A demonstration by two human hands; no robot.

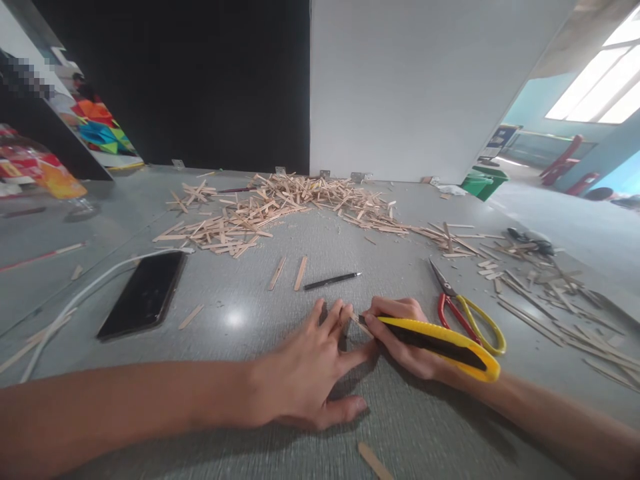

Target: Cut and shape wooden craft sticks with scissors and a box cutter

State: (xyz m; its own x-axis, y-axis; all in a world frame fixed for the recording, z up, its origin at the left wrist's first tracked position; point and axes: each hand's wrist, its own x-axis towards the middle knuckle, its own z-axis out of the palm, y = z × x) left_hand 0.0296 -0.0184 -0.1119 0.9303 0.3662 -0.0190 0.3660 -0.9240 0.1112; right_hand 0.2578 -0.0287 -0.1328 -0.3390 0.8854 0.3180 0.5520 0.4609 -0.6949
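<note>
Gripping yellow cutter (440,341) in right hand (407,357), apparently scoring wood stick (355,318); steadying with left hand (313,363), splayed, not clenched. Next, probably: pin firmly, bear down evenly.

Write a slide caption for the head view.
Right hand holds a yellow knife at a thin wooden stick by the left hand; loose sticks lie heaped beyond.

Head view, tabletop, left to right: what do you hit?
Plastic bottle → black phone → left hand → right hand → red-and-yellow-handled scissors → long wooden strips.
</note>
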